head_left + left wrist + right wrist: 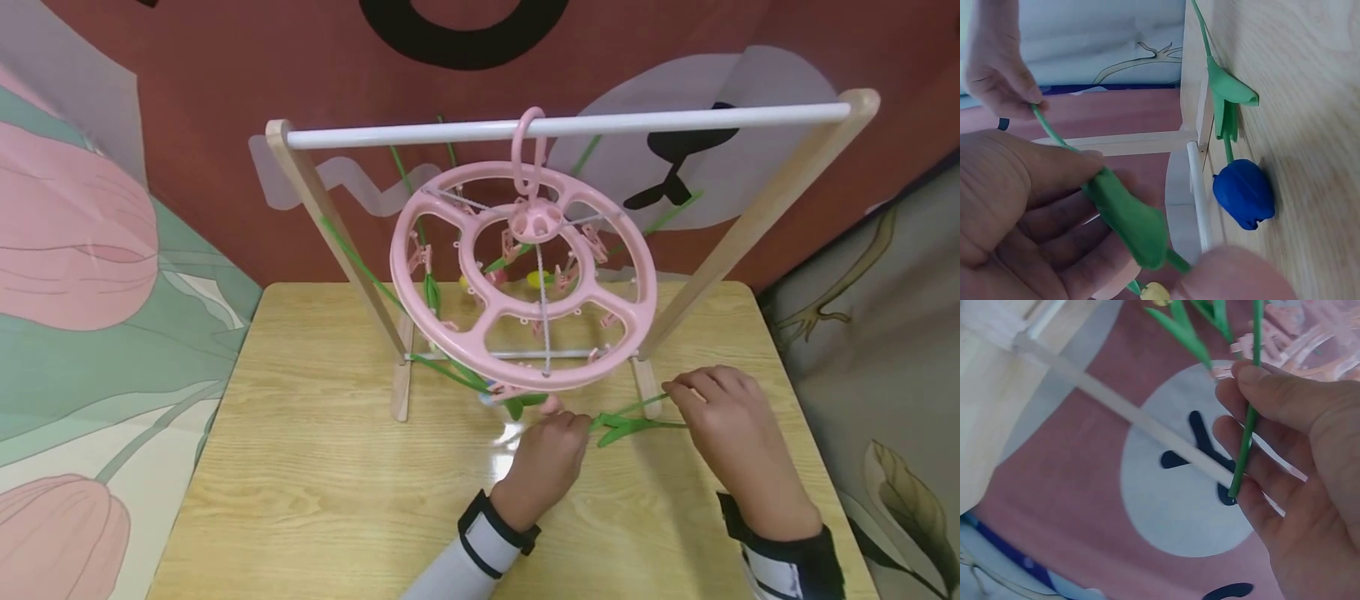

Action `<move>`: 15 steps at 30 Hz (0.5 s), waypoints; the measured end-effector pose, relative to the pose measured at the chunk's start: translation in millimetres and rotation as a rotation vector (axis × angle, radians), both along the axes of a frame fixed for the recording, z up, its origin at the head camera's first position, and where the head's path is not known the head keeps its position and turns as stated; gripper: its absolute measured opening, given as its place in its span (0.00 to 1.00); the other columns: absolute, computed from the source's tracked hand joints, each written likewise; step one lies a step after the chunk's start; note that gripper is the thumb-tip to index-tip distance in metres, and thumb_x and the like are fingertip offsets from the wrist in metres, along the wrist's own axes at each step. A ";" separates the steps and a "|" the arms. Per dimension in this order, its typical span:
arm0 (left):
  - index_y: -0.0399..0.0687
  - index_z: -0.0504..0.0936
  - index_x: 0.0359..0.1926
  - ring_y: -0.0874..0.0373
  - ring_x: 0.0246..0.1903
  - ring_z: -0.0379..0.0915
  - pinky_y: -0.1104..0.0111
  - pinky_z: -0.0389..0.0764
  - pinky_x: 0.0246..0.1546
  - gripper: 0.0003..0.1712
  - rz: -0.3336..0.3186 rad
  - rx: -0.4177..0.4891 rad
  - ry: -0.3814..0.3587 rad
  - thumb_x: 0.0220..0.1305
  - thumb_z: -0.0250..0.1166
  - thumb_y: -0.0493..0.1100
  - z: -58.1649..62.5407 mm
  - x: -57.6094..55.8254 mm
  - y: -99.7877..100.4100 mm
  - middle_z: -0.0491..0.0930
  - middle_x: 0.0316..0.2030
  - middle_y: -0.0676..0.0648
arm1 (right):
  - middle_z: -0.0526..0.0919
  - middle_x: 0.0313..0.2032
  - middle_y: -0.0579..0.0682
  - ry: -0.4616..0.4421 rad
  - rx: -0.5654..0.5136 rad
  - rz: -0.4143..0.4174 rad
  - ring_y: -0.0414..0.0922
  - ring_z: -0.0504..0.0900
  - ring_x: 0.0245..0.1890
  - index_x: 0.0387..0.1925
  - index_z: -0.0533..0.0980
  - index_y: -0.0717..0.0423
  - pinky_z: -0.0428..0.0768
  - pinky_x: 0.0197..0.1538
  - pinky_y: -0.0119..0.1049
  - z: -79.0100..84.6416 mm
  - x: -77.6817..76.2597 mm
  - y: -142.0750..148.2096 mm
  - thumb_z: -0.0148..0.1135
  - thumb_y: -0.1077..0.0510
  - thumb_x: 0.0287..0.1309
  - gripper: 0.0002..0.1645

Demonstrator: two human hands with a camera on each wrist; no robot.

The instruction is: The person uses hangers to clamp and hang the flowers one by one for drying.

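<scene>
My left hand holds an artificial tulip by its stem and green leaf. A blurred pink bloom shows at its end in the left wrist view. At the other end, my right hand pinches the thin green stem between thumb and fingertips. A blue tulip lies on the table beyond the left hand. Above and behind the hands hangs a pink round clip hanger, its small pegs gripping several tulips by leaves or stems.
The hanger hooks over a white rod on a wooden stand, whose right post rises behind my right hand. Its feet rest on a wood-grain table. Green stems stick out around the hanger. Printed cloth covers the surrounding walls.
</scene>
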State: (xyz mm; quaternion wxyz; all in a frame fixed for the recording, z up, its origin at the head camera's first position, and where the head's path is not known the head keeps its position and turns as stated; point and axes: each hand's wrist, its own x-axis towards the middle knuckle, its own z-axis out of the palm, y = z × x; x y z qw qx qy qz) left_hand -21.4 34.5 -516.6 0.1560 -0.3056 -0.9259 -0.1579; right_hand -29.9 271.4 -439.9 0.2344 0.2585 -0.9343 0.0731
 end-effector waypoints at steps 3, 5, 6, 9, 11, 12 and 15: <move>0.51 0.78 0.27 0.67 0.20 0.72 0.79 0.71 0.13 0.11 0.011 0.017 -0.014 0.63 0.68 0.33 0.3 0.4 -0.4 0.78 0.23 0.56 | 0.88 0.38 0.61 0.018 -0.005 0.023 0.60 0.83 0.42 0.40 0.85 0.67 0.80 0.51 0.59 9.2 5.5 -6.9 0.67 0.76 0.53 0.12; 0.51 0.79 0.27 0.67 0.20 0.72 0.81 0.72 0.14 0.11 0.009 0.044 -0.031 0.63 0.67 0.32 -0.9 0.1 -1.2 0.78 0.23 0.56 | 0.88 0.39 0.62 0.062 -0.044 0.041 0.61 0.83 0.43 0.41 0.85 0.67 0.80 0.50 0.60 16.4 9.1 -11.2 0.60 0.70 0.67 0.08; 0.51 0.80 0.27 0.67 0.22 0.74 0.82 0.73 0.16 0.11 0.009 0.055 -0.035 0.64 0.66 0.32 -1.6 -0.1 -1.8 0.79 0.24 0.56 | 0.88 0.40 0.62 0.092 -0.081 0.053 0.62 0.83 0.43 0.42 0.84 0.67 0.80 0.49 0.60 20.8 10.5 -13.3 0.57 0.66 0.72 0.11; 0.49 0.83 0.32 0.66 0.27 0.78 0.83 0.78 0.22 0.08 0.005 0.102 -0.055 0.64 0.65 0.31 -4.3 -0.6 -5.1 0.82 0.28 0.54 | 0.87 0.41 0.65 0.227 -0.215 0.057 0.65 0.82 0.42 0.43 0.84 0.68 0.78 0.43 0.61 36.2 14.6 -17.8 0.48 0.54 0.80 0.24; 0.47 0.85 0.35 0.65 0.33 0.80 0.83 0.81 0.29 0.07 -0.003 0.137 -0.076 0.64 0.65 0.31 -7.5 -0.4 -8.5 0.83 0.32 0.53 | 0.86 0.41 0.67 0.315 -0.312 0.033 0.68 0.81 0.39 0.42 0.83 0.70 0.79 0.45 0.58 46.2 18.1 -19.5 0.50 0.52 0.78 0.25; 0.46 0.86 0.38 0.64 0.35 0.82 0.82 0.83 0.32 0.07 -0.007 0.160 -0.092 0.65 0.66 0.31 -9.1 0.0 -10.6 0.84 0.34 0.52 | 0.86 0.41 0.68 0.343 -0.349 0.012 0.69 0.81 0.38 0.42 0.83 0.71 0.79 0.48 0.54 50.6 20.2 -19.9 0.51 0.52 0.77 0.25; 0.45 0.87 0.44 0.62 0.40 0.83 0.80 0.85 0.42 0.08 -0.024 0.244 -0.148 0.66 0.67 0.32 -14.4 1.3 -16.9 0.85 0.38 0.51 | 0.85 0.39 0.70 0.400 -0.432 -0.053 0.71 0.78 0.36 0.42 0.82 0.73 0.79 0.59 0.38 57.2 23.9 -18.8 0.53 0.54 0.74 0.23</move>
